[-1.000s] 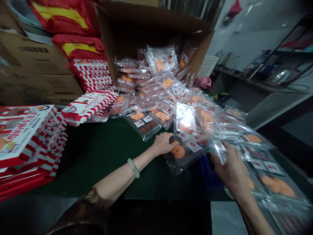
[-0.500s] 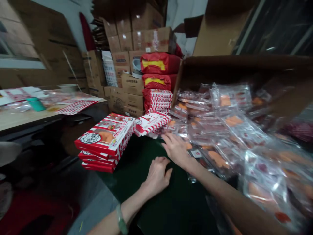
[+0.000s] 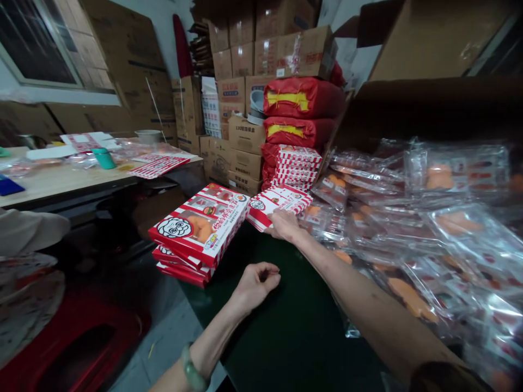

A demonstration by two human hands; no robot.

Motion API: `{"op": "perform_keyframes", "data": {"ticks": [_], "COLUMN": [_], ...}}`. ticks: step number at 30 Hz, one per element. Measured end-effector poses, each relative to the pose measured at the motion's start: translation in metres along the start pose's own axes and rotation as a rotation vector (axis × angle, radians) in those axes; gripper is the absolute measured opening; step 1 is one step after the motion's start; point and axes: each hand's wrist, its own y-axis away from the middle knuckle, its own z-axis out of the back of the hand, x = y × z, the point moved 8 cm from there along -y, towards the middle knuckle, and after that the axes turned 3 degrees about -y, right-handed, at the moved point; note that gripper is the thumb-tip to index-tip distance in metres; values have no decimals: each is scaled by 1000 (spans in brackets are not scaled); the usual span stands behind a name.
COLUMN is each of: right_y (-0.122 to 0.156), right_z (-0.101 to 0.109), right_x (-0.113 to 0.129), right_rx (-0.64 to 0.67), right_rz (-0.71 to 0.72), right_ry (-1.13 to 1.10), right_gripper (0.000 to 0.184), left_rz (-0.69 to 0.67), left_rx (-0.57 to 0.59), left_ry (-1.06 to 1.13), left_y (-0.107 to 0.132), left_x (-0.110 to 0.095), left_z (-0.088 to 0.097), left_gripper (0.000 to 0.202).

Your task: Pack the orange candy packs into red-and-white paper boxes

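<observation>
My right hand [image 3: 283, 224] reaches forward and grips the near edge of a flat stack of red-and-white striped cartons [image 3: 278, 202] lying on the dark green table [image 3: 286, 326]. My left hand [image 3: 257, 283] rests on the table in a loose fist with nothing in it. Just left of it stands a pile of filled red-and-white boxes [image 3: 199, 228] with clear windows. A large heap of clear plastic packets with orange contents [image 3: 417, 228] spreads along the right, spilling from an open cardboard box [image 3: 429, 103].
Red sacks [image 3: 300, 111] and stacked brown cartons [image 3: 253, 60] stand behind the table. A wooden table [image 3: 61, 177] at left carries a teal cup, papers and packets. A red stool [image 3: 73, 343] is on the floor at lower left, beside another person's sleeve [image 3: 28, 231].
The view swung left from the packet heap. My right hand moved from the packets to the striped cartons and took hold of them. My left hand left the packet and curled up on the table.
</observation>
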Motion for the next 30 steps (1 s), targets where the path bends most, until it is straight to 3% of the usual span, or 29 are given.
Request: {"op": "perform_keyframes", "data": {"ticks": [5, 9, 12, 16, 20, 22, 26, 28, 30], "right_y": [11, 16, 17, 19, 26, 33, 52, 66, 86], "right_z": [2, 5, 6, 4, 7, 14, 40, 62, 90], "right_x": [0, -4, -12, -24, -30, -35, -50, -57, -63], "right_rx": [4, 18, 50, 97, 113, 68, -122, -234, -330], "right_rz": [-57, -96, -97, -87, -30, -38, -140, -194, -231], "right_ry": [36, 43, 25, -28, -64, -47, 19, 43, 74], "right_gripper": [36, 39, 39, 40, 34, 31, 25, 25, 26], "left_rz": [141, 144, 53, -102, 16, 56, -12, -70, -259], "left_rx": [-48, -86, -106, -3, -57, -59, -96, -163, -275], "left_ry": [194, 247, 216, 169, 202, 178, 57, 10, -131], "left_y": [-5, -7, 0, 15, 15, 11, 2, -1, 1], "left_x": [1, -6, -20, -42, -26, -16, -14, -22, -47], "left_z": [1, 1, 3, 0, 5, 2, -4, -3, 0], "left_gripper": [35, 38, 36, 36, 38, 37, 35, 41, 52]}}
